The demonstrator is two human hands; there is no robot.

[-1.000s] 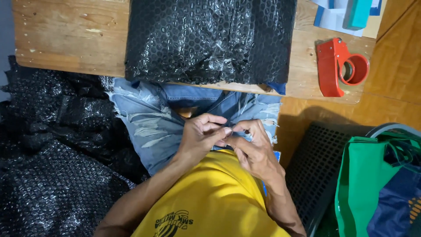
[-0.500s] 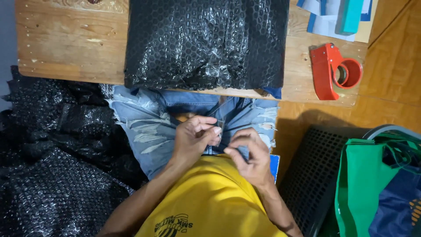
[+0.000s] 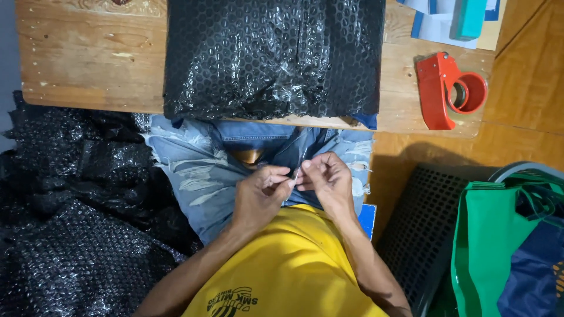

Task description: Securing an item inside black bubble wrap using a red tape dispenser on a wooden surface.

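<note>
Black bubble wrap is already covering one parcel [image 3: 273, 56], which is lying flat on the wooden table [image 3: 88, 53] with its near edge hanging over the person's lap, and it looks fully enclosed; whether its seams are taped I cannot tell. Just below it, over the torn blue jeans [image 3: 194, 176], the left hand [image 3: 258, 196] and the right hand [image 3: 326, 182] are meeting fingertip to fingertip, each pinching closed on one small pale thing [image 3: 295, 175] between thumb and forefinger; it is too small to say what it is, perhaps a scrap of tape or a label backing. Judging from how things are lying, the wrapping itself seems done and what is left is the sealing or labelling, since the red tape dispenser [image 3: 449, 88] is sitting untouched on the table, well apart from both hands at the person's right. Counting what is showing: one wrapped parcel, one tape dispenser, one loose heap of black bubble wrap [image 3: 76, 235] piling up on the floor at the person's left, one dark perforated basket [image 3: 420, 235] at the right, one green bag [image 3: 499, 246] beside it, and a few pale blue and white papers [image 3: 437, 23] lying at the far right corner of the table, their number hard to fix.
</note>
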